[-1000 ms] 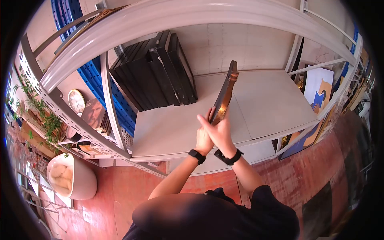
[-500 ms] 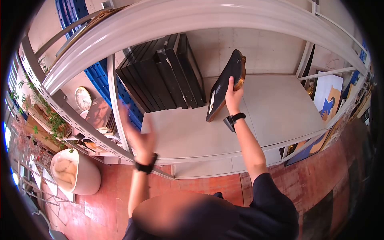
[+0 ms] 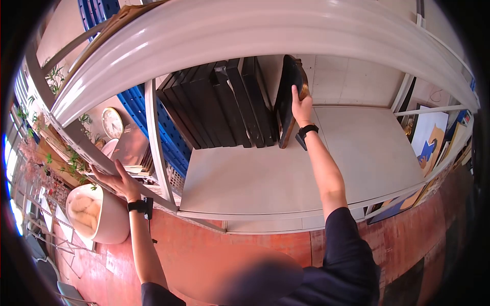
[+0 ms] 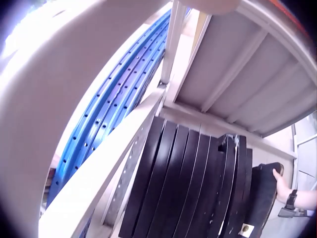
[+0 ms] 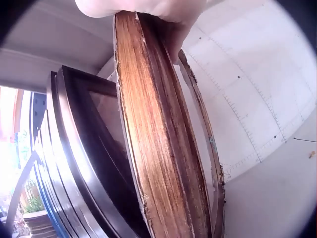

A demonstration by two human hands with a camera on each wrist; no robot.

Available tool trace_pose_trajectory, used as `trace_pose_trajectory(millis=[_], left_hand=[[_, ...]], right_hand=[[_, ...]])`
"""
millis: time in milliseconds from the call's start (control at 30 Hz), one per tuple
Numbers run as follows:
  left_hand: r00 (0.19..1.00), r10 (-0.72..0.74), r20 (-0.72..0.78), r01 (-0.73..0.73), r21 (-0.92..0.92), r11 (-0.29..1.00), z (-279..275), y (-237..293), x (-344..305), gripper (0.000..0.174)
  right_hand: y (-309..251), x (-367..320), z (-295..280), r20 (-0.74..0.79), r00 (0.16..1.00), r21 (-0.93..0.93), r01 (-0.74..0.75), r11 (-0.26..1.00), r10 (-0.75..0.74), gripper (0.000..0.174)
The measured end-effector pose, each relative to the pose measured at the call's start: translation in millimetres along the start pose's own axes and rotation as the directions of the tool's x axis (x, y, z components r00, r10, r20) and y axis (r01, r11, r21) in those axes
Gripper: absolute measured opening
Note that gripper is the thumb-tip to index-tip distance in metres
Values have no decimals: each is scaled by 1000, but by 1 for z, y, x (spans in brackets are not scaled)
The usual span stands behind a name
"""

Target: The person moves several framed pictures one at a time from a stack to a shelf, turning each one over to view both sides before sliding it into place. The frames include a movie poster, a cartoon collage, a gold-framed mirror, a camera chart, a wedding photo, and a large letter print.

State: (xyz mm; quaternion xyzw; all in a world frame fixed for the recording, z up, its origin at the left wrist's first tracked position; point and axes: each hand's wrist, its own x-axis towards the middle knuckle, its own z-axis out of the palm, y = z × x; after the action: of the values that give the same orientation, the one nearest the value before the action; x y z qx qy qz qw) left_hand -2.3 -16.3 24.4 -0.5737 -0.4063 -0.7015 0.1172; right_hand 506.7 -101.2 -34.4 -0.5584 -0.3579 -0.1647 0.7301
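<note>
My right hand [image 3: 302, 104] grips a gold-edged picture frame [image 3: 287, 102] near its top, thumb flat on the dark back. The frame stands upright on the grey shelf, just right of a row of black frames [image 3: 214, 109]. In the right wrist view its worn gilded side [image 5: 148, 129] fills the middle, with fingers over the upper edge. My left hand [image 3: 118, 182] lies at the rack's slotted grey post [image 3: 84, 145], fingers extended and thumb raised. From the left wrist, the black row [image 4: 188, 183] leans beside the held frame [image 4: 261, 198].
A thick white beam [image 3: 245, 38] crosses above the shelf [image 3: 245, 186]. Blue perforated uprights [image 3: 161, 135] stand behind the left side. A white tub chair [image 3: 104, 219] sits on the red floor at lower left. Pictures [image 3: 431, 135] lean at the right.
Both hands were together on the frame; the left let go and moved left to the rack post. My right hand has turned the frame and brought it beside the black row.
</note>
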Motion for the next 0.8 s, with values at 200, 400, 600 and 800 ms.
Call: trace_pose_trajectory(millis=[200, 400, 600, 800], left_hand=[[1000, 8, -5, -8, -39, 999, 2, -11, -1, 71], [1000, 9, -5, -9, -69, 998, 2, -22, -1, 67], [998, -52, -31, 48, -111, 993, 3, -13, -2, 68], [1000, -16, -25, 17, 39, 999, 2, -7, -3, 66]], right_hand=[[2, 12, 23, 185, 981, -151, -26, 988, 54, 41], [-13, 12, 51, 308, 950, -81, 79, 994, -51, 40], [8, -2, 65, 276, 953, 171, 80, 982, -126, 43], [5, -10, 79, 303, 951, 33, 53, 998, -61, 47]])
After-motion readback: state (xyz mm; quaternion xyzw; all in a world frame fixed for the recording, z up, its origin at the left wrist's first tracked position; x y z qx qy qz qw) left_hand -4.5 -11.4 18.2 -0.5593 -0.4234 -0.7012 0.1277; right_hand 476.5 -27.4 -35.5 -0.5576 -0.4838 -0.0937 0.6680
